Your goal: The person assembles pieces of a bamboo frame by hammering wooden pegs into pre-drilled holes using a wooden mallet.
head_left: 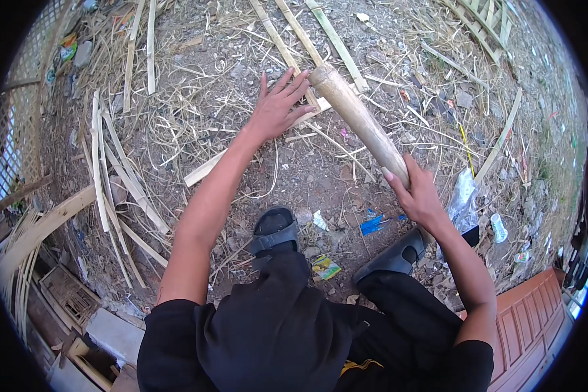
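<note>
My right hand [418, 191] is wrapped round the near end of a thick bamboo pole [359, 117]. The pole slants away to the left, and its far end lies over several long split bamboo strips [274, 34]. My left hand [281, 108] rests on those strips with its fingers spread, just left of the pole's far end. Beneath the left hand runs a flat crosswise bamboo slat [206, 168], which passes under the lengthwise strips. A greenish strip [336, 42] meets this slat to the right of the pole's tip.
Loose bamboo strips [101, 157] lie at the left beside a wooden plank [42, 232]. A clear plastic bag [464, 199] and a plastic cup [498, 227] sit at the right. Shavings litter the ground round my sandals [274, 230]. A reddish-brown panel [526, 320] stands at the lower right.
</note>
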`<state>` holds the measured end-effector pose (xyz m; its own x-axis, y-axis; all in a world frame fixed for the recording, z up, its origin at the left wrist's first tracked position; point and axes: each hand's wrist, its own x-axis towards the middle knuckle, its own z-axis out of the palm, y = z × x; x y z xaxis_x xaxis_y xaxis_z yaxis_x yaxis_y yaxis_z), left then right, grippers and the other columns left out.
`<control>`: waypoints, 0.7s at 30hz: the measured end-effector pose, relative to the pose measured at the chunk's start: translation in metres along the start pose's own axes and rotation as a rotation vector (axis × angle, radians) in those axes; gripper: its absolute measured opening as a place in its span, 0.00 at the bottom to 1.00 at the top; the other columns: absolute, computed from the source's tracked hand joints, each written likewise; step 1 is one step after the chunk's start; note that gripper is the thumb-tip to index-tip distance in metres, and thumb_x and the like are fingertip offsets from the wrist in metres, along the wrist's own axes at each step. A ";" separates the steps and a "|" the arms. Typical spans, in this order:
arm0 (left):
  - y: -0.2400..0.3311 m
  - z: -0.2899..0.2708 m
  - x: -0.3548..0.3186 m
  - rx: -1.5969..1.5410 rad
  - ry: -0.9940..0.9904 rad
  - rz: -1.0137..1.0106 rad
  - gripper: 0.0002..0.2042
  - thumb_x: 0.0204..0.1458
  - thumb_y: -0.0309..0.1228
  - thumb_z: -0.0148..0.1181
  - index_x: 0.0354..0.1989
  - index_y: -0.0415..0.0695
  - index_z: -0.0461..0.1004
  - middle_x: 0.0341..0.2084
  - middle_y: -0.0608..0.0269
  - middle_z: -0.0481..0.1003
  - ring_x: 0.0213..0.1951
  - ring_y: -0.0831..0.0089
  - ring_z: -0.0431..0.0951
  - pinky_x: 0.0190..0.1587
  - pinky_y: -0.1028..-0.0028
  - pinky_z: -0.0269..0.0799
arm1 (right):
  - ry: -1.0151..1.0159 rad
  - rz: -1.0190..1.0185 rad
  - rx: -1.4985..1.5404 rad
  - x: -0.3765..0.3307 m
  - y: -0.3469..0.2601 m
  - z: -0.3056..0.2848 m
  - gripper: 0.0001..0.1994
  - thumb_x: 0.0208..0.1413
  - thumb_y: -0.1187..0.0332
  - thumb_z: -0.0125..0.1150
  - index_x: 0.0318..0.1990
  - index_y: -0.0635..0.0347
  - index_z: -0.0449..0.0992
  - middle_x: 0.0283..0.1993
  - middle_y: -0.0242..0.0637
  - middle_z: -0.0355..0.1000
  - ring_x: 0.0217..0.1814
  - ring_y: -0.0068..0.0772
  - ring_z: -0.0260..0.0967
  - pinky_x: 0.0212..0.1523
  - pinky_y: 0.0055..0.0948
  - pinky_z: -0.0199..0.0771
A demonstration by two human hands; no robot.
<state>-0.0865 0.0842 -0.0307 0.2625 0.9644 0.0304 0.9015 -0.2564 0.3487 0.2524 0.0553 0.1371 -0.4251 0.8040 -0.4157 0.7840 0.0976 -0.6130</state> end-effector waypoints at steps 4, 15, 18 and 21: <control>0.004 -0.007 0.000 -0.038 0.038 0.007 0.40 0.59 0.64 0.50 0.75 0.54 0.59 0.77 0.72 0.53 0.78 0.65 0.46 0.76 0.42 0.25 | 0.014 0.022 -0.043 -0.008 0.005 0.007 0.22 0.66 0.51 0.58 0.48 0.66 0.67 0.27 0.59 0.74 0.33 0.67 0.76 0.35 0.55 0.73; -0.006 -0.005 -0.006 0.047 0.014 0.093 0.49 0.47 0.68 0.61 0.76 0.56 0.56 0.77 0.72 0.51 0.78 0.66 0.45 0.77 0.43 0.27 | 0.002 -0.075 -0.141 -0.029 -0.017 0.043 0.22 0.66 0.55 0.58 0.51 0.67 0.62 0.32 0.65 0.75 0.33 0.68 0.75 0.33 0.57 0.75; -0.001 -0.009 -0.005 0.061 0.014 0.145 0.53 0.45 0.65 0.64 0.77 0.51 0.51 0.77 0.66 0.50 0.78 0.62 0.45 0.77 0.42 0.27 | 0.109 -0.194 -0.110 -0.026 -0.018 0.043 0.20 0.67 0.55 0.56 0.46 0.65 0.62 0.26 0.61 0.74 0.30 0.68 0.75 0.30 0.58 0.74; -0.002 -0.005 -0.005 -0.003 -0.012 0.086 0.58 0.40 0.72 0.63 0.77 0.52 0.52 0.78 0.67 0.49 0.78 0.63 0.43 0.77 0.43 0.26 | -0.038 0.054 -0.225 -0.006 -0.002 0.056 0.20 0.68 0.54 0.56 0.45 0.64 0.61 0.23 0.59 0.73 0.27 0.69 0.74 0.27 0.58 0.72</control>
<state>-0.0917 0.0798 -0.0268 0.3434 0.9379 0.0489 0.8744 -0.3383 0.3477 0.2280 0.0177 0.1028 -0.3932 0.7891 -0.4719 0.8855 0.1869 -0.4253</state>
